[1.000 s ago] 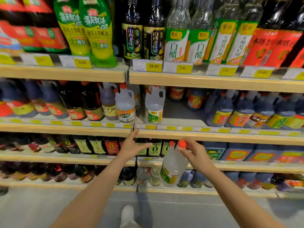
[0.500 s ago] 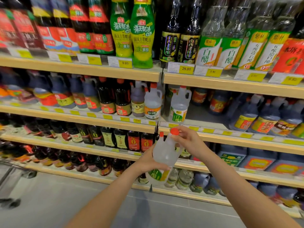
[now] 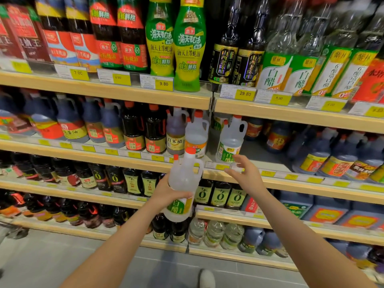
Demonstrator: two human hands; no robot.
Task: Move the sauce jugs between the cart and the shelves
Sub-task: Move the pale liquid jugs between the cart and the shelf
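A clear white-vinegar jug (image 3: pixel 184 181) with an orange cap and a green label is held upright in front of the shelves. My left hand (image 3: pixel 166 194) grips it around the lower body, above the label. My right hand (image 3: pixel 244 173) is off the jug, to its right, with fingers spread and holding nothing. On the second shelf (image 3: pixel 270 175) just behind stands a matching clear jug (image 3: pixel 229 142), and next to it an open gap of bare shelf (image 3: pixel 257 156). Another clear jug with an orange label (image 3: pixel 196 135) stands left of the divider.
Dark soy-sauce jugs (image 3: pixel 332 159) fill the second shelf right of the gap, and more dark jugs (image 3: pixel 87 125) stand to the left. Tall bottles (image 3: pixel 187 44) line the top shelf above. Small bottles fill the lower shelves. A cart wheel (image 3: pixel 14 231) shows at the far left on the grey floor.
My left hand has taken the jug by its body and lifted it higher. My right hand has let go of the cap and moved away to the right.
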